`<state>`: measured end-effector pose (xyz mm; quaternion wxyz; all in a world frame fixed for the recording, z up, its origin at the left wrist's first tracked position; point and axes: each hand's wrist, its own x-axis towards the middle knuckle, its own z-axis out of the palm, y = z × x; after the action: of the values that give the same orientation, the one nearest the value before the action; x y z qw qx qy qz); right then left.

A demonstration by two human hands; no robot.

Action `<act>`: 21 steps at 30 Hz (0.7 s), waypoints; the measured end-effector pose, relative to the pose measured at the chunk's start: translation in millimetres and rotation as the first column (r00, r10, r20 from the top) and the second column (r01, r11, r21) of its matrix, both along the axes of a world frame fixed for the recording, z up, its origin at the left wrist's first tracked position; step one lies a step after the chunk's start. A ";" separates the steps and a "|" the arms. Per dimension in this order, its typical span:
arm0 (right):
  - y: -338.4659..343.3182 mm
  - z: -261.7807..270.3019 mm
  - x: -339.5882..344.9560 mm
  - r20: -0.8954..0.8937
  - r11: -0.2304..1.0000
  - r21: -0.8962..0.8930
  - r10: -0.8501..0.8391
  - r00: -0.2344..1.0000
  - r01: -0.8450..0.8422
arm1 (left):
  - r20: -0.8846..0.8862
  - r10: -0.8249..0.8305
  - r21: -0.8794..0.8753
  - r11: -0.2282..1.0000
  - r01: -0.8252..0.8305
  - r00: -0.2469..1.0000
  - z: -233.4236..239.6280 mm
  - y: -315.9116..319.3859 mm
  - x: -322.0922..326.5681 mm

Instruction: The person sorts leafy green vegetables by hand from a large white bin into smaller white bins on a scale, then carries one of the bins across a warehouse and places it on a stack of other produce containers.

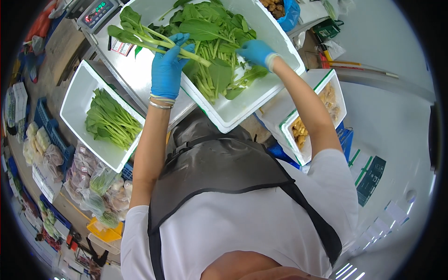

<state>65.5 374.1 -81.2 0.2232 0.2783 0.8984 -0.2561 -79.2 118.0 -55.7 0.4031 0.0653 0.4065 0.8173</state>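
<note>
Stalks of leafy greens (154, 40), resembling choy sum, are gripped in my blue-gloved left hand (167, 71). Their leaves point to the upper left and the cut ends lie over the rim of a white foam box (241, 113). Inside that box is a heap of the same greens (217, 45), with loose leaves towards its near end. My right hand (257, 53), also gloved in blue, reaches over the right side of the heap. Its fingertips meet the leaves, and whether they pinch one is hidden. Both wrists have pale bands around them.
Left of me, a smaller foam box (78, 105) holds aligned greens (112, 120). A digital scale (98, 15) stands beyond the metal table (131, 75). At right, another foam box (306, 159) contains yellowish pieces. Bagged vegetables (84, 171) and a blue crate (49, 126) lie lower left.
</note>
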 end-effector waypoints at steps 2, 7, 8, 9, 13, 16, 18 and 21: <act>-4.9 -42.9 -12.6 0.066 0.998 -0.031 0.061 0.996 -0.059 | -0.002 0.002 -0.009 1.000 -0.002 1.000 -0.9 -2.4 -0.9; 3.8 -83.6 -23.9 0.141 0.786 -0.407 -0.449 0.882 0.465 | -0.012 0.008 0.021 1.000 -0.008 1.000 -13.3 -1.6 -0.1; 22.6 -90.6 -18.8 0.193 0.738 -0.482 -0.435 0.879 0.471 | -0.037 0.011 0.018 1.000 -0.010 0.999 -16.1 -2.4 -0.3; 42.5 -90.2 -12.8 0.145 0.854 -0.359 -0.349 0.926 0.378 | -0.062 0.012 0.017 1.000 -0.011 0.998 -17.8 -2.4 0.6; 63.1 -78.5 15.5 0.295 0.872 0.295 0.305 0.906 -0.390 | -0.066 0.031 -0.031 0.999 -0.033 0.997 -8.1 -1.1 4.2; -7.7 -6.1 -7.1 0.228 0.886 0.374 0.199 0.953 -0.274 | -0.075 0.039 -0.024 0.999 -0.041 0.996 -11.7 -4.1 1.9; -13.8 -14.7 -13.8 0.260 0.998 0.068 -0.021 0.965 0.004 | -0.067 0.027 -0.017 0.999 -0.028 0.997 -13.3 -1.9 4.2; -22.7 -65.2 -10.6 0.345 0.836 -0.284 -0.368 0.864 0.469 | -0.117 -0.023 0.005 1.000 0.024 0.993 -16.6 -1.8 -0.4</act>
<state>54.9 351.4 -146.4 0.3310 0.4573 0.7124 -0.4169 -79.6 116.2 -72.3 0.3878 0.1191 0.4262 0.8085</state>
